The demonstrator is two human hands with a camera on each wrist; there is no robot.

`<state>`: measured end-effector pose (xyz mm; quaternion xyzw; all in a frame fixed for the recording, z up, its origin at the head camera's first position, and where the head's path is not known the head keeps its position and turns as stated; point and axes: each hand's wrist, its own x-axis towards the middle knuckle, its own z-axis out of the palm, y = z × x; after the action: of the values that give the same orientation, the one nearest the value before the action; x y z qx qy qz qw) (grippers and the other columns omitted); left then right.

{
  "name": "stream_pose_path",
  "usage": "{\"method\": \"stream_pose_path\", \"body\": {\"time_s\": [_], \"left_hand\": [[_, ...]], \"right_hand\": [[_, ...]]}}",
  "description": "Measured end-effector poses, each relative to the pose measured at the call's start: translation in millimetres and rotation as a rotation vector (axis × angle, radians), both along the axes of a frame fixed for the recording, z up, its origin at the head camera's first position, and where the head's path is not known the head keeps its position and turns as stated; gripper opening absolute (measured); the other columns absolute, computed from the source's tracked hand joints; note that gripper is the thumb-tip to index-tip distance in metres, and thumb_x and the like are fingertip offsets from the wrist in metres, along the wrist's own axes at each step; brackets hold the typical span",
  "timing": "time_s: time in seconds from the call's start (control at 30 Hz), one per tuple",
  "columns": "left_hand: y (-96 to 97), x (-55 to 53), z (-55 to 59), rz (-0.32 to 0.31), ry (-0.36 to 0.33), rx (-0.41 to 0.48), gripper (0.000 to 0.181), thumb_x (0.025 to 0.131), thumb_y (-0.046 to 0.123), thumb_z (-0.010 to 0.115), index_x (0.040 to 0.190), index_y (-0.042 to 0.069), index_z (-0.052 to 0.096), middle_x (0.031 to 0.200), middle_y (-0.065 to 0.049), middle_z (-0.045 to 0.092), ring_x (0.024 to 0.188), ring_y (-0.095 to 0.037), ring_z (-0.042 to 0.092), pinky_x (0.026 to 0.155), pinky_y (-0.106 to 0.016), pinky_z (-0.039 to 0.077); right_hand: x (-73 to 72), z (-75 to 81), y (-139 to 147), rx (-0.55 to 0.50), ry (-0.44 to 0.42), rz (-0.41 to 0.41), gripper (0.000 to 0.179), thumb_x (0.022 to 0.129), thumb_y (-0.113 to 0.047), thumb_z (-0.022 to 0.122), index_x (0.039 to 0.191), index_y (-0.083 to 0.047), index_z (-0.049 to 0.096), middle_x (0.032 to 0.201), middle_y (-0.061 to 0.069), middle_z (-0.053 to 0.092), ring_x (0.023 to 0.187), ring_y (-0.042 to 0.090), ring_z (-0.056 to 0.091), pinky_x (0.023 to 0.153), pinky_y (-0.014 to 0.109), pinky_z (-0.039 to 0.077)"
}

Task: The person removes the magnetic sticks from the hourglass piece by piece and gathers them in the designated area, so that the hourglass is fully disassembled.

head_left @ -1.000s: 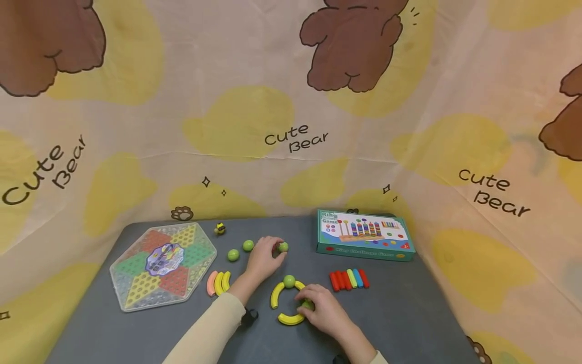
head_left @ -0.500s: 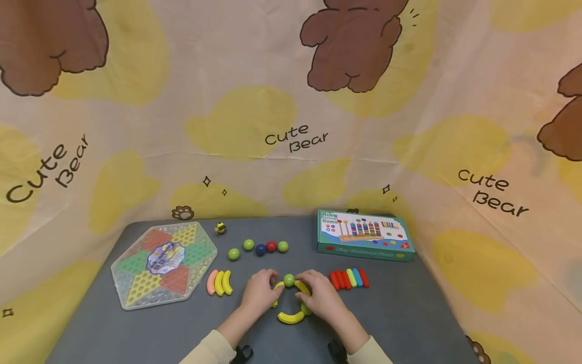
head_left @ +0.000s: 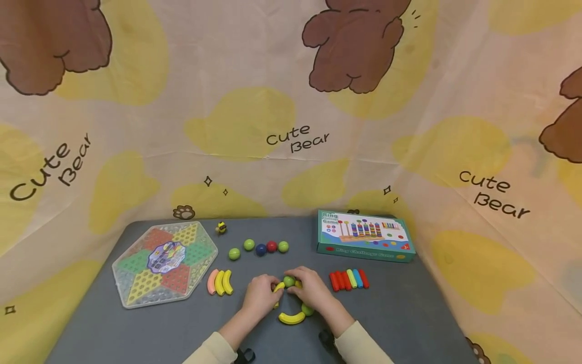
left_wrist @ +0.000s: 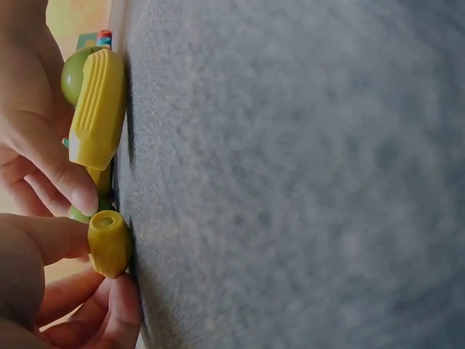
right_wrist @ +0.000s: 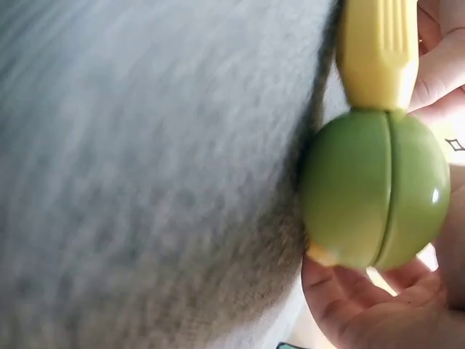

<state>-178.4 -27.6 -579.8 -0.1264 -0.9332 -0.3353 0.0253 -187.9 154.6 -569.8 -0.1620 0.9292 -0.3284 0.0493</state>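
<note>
A ring of yellow curved blocks and green balls lies on the table in the head view. My left hand (head_left: 261, 297) pinches the ring's left yellow curved block (left_wrist: 110, 243) between thumb and fingers. Across from it, my right hand (head_left: 314, 291) grips the upper-right yellow curved block (head_left: 298, 284), mostly covered by the fingers. A green ball (head_left: 289, 281) sits between both hands at the top. At the lower right another green ball (right_wrist: 374, 189), grooved, meets the end of the bottom yellow curved block (head_left: 292, 318).
Behind the ring, a row holds green balls (head_left: 234, 254), a blue ball (head_left: 261, 249) and a red ball (head_left: 271, 246). Curved blocks (head_left: 220, 282) and a hexagonal game board (head_left: 165, 263) lie left. Coloured sticks (head_left: 349, 279) and a green box (head_left: 366, 236) are right; a bee figure (head_left: 221, 228) stands behind.
My left hand has come back from the rear row of balls to the ring's left block. My right hand has shifted from the lower-right ball up to the upper-right block.
</note>
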Motion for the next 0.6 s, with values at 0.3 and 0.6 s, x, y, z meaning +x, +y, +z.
{"method": "stream_pose_path", "body": {"time_s": [0.3, 0.6], "left_hand": [[-0.6, 4.4, 1.7, 0.007, -0.029, -0.032, 0.012, 0.079, 0.016, 0.080, 0.083, 0.007, 0.074, 0.072, 0.001, 0.060, 0.063, -0.011, 0.052, 0.060, -0.031, 0.045], [-6.2, 7.6, 3.4, 0.037, -0.001, -0.076, 0.019, 0.079, 0.017, 0.083, 0.089, 0.005, 0.072, 0.080, -0.005, 0.065, 0.070, -0.020, 0.061, 0.062, -0.037, 0.050]], "right_hand": [[-3.8, -2.5, -1.1, -0.004, -0.002, -0.056, 0.033, 0.089, -0.016, 0.078, 0.121, -0.015, 0.073, 0.119, 0.006, 0.070, 0.107, 0.023, 0.065, 0.095, 0.045, 0.054], [-3.2, -3.3, -1.4, 0.013, 0.001, -0.063, 0.035, 0.088, -0.017, 0.078, 0.123, -0.014, 0.072, 0.116, 0.006, 0.070, 0.101, 0.021, 0.064, 0.091, 0.043, 0.055]]}}
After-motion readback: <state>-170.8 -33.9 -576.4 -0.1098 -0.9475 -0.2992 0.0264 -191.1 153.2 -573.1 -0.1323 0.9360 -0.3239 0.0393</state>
